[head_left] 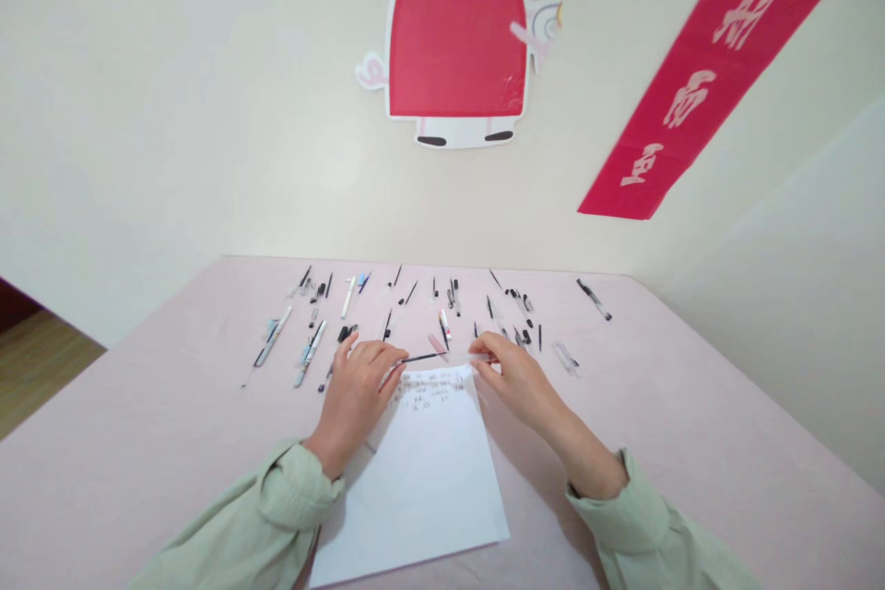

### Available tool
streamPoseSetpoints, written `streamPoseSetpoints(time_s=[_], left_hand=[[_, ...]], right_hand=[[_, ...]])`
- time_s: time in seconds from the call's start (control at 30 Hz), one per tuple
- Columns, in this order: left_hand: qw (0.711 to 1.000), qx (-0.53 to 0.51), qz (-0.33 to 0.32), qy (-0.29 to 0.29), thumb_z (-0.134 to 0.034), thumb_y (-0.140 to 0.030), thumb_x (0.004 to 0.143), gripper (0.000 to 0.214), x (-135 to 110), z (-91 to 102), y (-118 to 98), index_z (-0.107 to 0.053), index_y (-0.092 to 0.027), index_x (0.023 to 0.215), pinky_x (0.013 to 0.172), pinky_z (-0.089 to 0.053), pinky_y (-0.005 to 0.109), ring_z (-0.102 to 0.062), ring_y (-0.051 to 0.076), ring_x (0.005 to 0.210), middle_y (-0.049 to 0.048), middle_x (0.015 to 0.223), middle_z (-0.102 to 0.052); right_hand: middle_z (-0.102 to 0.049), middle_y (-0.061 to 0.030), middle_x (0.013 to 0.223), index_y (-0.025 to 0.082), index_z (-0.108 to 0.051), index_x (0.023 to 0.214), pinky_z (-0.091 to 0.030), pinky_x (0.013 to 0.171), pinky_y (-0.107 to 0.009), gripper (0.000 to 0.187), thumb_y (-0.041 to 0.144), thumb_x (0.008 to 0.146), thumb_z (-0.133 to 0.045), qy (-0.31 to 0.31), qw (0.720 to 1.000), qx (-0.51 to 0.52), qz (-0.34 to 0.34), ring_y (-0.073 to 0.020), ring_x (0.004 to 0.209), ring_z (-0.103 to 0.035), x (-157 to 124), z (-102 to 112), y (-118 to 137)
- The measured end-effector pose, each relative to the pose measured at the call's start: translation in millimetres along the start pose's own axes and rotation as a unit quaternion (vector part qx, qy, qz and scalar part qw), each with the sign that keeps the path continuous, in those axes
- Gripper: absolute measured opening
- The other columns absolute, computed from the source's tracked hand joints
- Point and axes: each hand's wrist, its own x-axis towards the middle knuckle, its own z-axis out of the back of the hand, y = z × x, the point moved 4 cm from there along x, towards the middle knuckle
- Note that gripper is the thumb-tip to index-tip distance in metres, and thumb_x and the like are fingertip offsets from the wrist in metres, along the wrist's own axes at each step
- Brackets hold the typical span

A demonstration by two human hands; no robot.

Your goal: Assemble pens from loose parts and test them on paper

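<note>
Between thumb and fingers, my left hand (359, 387) pinches a thin pen refill (423, 357), its dark length pointing right. Opposite it, my right hand (515, 373) is closed on a clear pen barrel (477, 357), much of it hidden by the fingers. A small gap separates the refill's tip from the barrel. Below both hands lies a white sheet of paper (435, 479) with rows of small handwriting along its top. Just past the hands, a pink pen part (438, 347) rests on the table.
Several pen parts, caps and refills lie in loose rows across the pink tabletop (172, 424). A whole black pen (595, 299) is at the far right, and a patterned pen (274, 336) at the left. Behind the table is a wall with a red banner (691, 101).
</note>
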Motion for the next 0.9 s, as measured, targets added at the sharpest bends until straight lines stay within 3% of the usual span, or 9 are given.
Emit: streamPoseSetpoints(time_s=[0.23, 0.4, 0.6, 0.77, 0.9], left_hand=[[1.000, 0.016, 0.006, -0.002, -0.049, -0.022, 0.092, 0.016, 0.5, 3.5, -2.4, -0.063, -0.024, 0.099, 0.107, -0.027, 0.051, -0.061, 0.021, 0.095, 0.0035, 0.096, -0.069], [1.000, 0.015, 0.016, 0.000, -0.049, -0.021, 0.092, 0.016, -1.1, 1.5, -0.6, -0.063, -0.024, 0.100, 0.108, -0.026, 0.050, -0.061, 0.021, 0.096, 0.0027, 0.095, -0.068], [1.000, 0.007, 0.006, 0.010, -0.050, -0.021, 0.092, 0.016, -1.8, 0.2, -1.0, -0.062, -0.024, 0.100, 0.108, -0.025, 0.051, -0.061, 0.021, 0.098, 0.0027, 0.097, -0.068], [1.000, 0.006, 0.011, 0.013, -0.050, -0.020, 0.091, 0.016, -0.4, 0.8, -1.0, -0.063, -0.023, 0.099, 0.108, -0.025, 0.051, -0.061, 0.021, 0.097, 0.0031, 0.096, -0.068], [1.000, 0.007, 0.015, 0.004, -0.050, -0.021, 0.092, 0.016, -0.2, 1.2, -1.0, -0.063, -0.024, 0.100, 0.108, -0.026, 0.050, -0.061, 0.021, 0.098, 0.0029, 0.097, -0.068]], right_hand=[[-0.062, 0.0003, 0.082, 0.022, -0.056, 0.086, -0.039, 0.068, -0.026, 0.007, 0.018, 0.085, -0.050, 0.020, 1.000, -0.003, -0.008, -0.0155, 0.075, -0.056, -3.7, -3.3, 1.3], [-0.061, -0.0022, 0.088, 0.021, -0.056, 0.089, -0.041, 0.073, -0.027, 0.009, 0.015, 0.083, -0.053, 0.077, 0.996, -0.008, 0.048, -0.0166, 0.081, -0.056, -15.3, -34.8, 15.2], [-0.060, -0.0055, 0.095, 0.020, -0.062, 0.090, -0.040, 0.078, -0.032, 0.010, 0.014, 0.082, -0.061, 0.114, 0.985, -0.109, 0.068, -0.0210, 0.091, -0.055, -20.8, -66.9, 27.4], [-0.060, -0.0061, 0.100, 0.020, -0.063, 0.096, -0.041, 0.080, -0.032, 0.014, 0.017, 0.082, -0.064, 0.115, 0.984, -0.120, 0.065, -0.0214, 0.094, -0.055, -20.5, -63.1, 26.0], [-0.062, -0.0063, 0.099, 0.019, -0.063, 0.098, -0.042, 0.079, -0.032, 0.013, 0.017, 0.086, -0.061, 0.117, 0.984, -0.106, 0.086, -0.0205, 0.093, -0.057, -24.8, -58.0, 42.2]])
